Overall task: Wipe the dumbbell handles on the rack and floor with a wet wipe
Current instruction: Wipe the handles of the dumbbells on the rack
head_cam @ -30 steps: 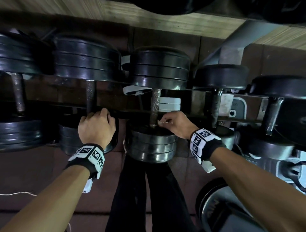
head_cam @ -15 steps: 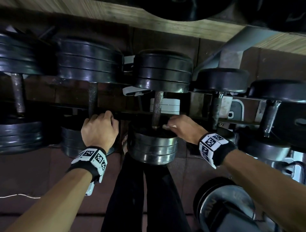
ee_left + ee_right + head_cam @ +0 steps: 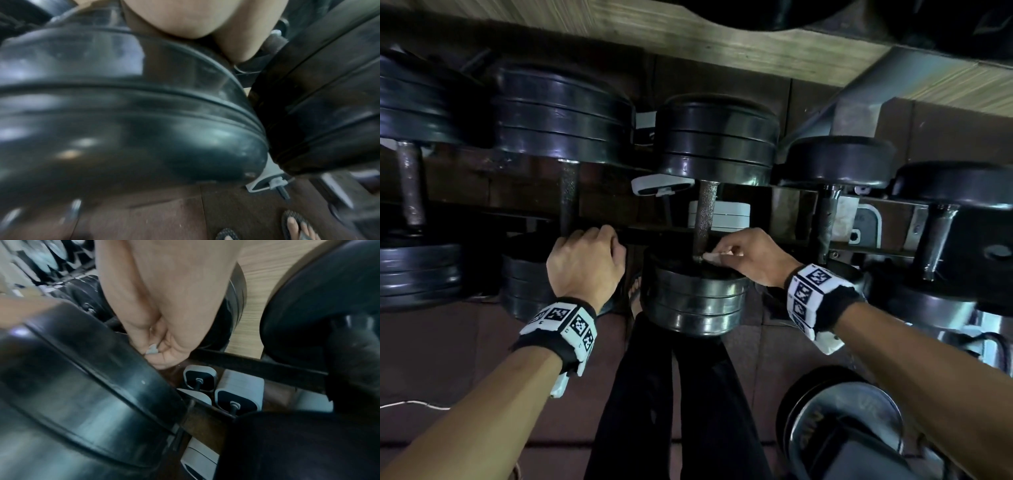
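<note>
Your right hand (image 3: 751,258) pinches a small wad of wet wipe (image 3: 710,257) between thumb and fingertips, pressed against the near end of the knurled handle (image 3: 705,214) of the middle dumbbell, right where it meets the near plates (image 3: 693,301). Your left hand (image 3: 585,263) is curled over the near end of the neighbouring dumbbell handle (image 3: 569,195) beside the front rail of the rack (image 3: 654,236); what exactly the fingers close on is hidden. You look to be partway through this bar. Nothing shows which other handles are clean: the rusty one (image 3: 410,185) far left, the two (image 3: 828,219) on the right, and any floor dumbbells seemingly remain.
</note>
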